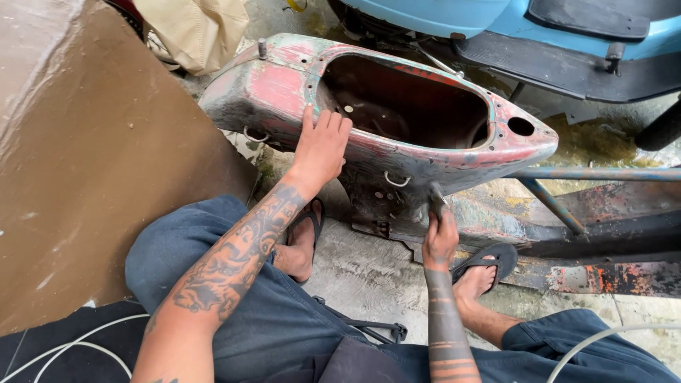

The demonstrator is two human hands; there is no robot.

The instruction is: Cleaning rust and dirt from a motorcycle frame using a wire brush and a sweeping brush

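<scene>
- Left hand [321,145], fingers spread wide, lies flat on the near rim of the shell [397,106], a worn red scooter body at frame centre.
- Right hand [440,237] is closed around a small tool [435,195], its tip against the shell's lower side.
- Much paint is already gone; red patches remain on the left end and rim.

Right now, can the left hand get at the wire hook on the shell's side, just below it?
Probably yes. The left hand rests flat on the rim of the worn scooter shell, and the wire hook hangs just below and beside it with nothing between. The right hand with its tool works close by.
</scene>
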